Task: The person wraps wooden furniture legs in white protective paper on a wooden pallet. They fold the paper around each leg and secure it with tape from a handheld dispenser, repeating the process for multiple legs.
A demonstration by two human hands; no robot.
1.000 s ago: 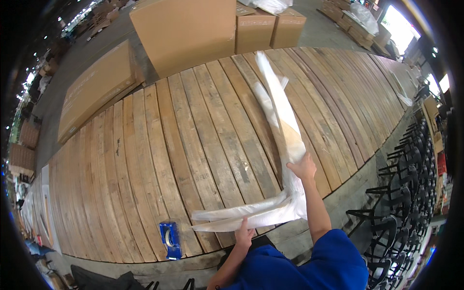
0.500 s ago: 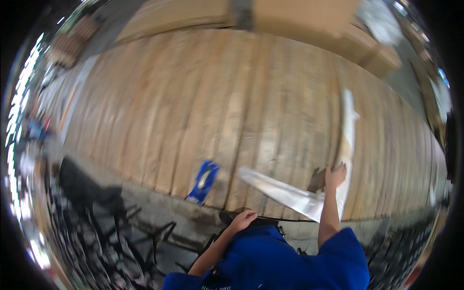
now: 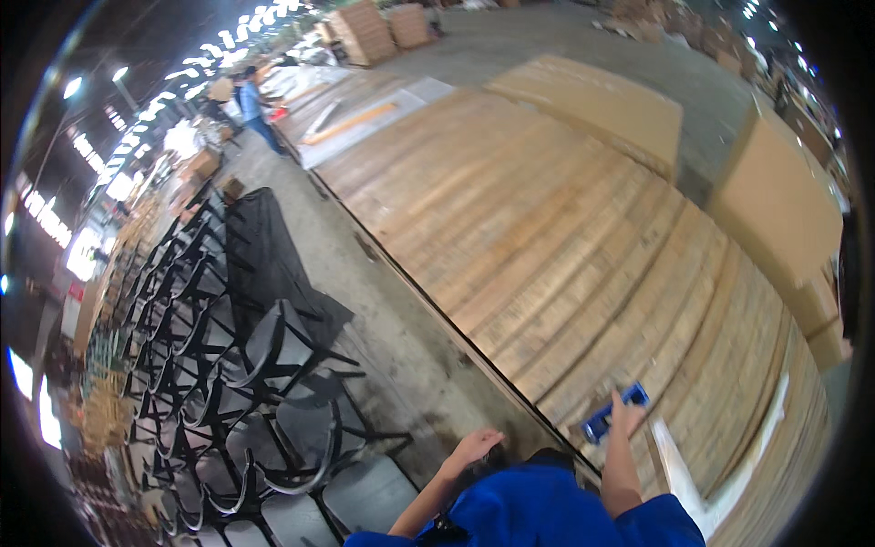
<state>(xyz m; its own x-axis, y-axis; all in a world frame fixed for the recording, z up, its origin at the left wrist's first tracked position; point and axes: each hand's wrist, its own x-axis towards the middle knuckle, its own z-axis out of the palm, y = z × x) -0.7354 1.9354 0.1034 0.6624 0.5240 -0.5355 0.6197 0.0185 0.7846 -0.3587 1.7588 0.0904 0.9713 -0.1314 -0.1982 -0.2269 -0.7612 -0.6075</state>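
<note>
My right hand [image 3: 627, 416] reaches down to a flat blue object [image 3: 597, 427] near the table's front edge, its fingers closed over the middle. That object is oblong and showed a pale strip half a second ago; its exact kind is not clear. Close to my waist, away from the tabletop, my left hand [image 3: 478, 446] hangs with its fingers loosely together; a dark shape lies behind it, and whether it is held cannot be seen. To the right of my right hand, two long white wrapped strips [image 3: 676, 465] meet at an angle on the wooden planks.
The long plank table [image 3: 538, 246] runs away to the far left, with a pale sheet and an orange strip [image 3: 351, 123] at its end. Large cardboard boxes [image 3: 602, 109] stand behind it. Rows of black chairs [image 3: 273, 356] fill the left floor. A person [image 3: 251, 109] stands far off.
My view has swung toward the left, bringing chairs and the far hall in. My right hand has left the white wrapped strips and moved onto the blue object. My left hand stays near my waist.
</note>
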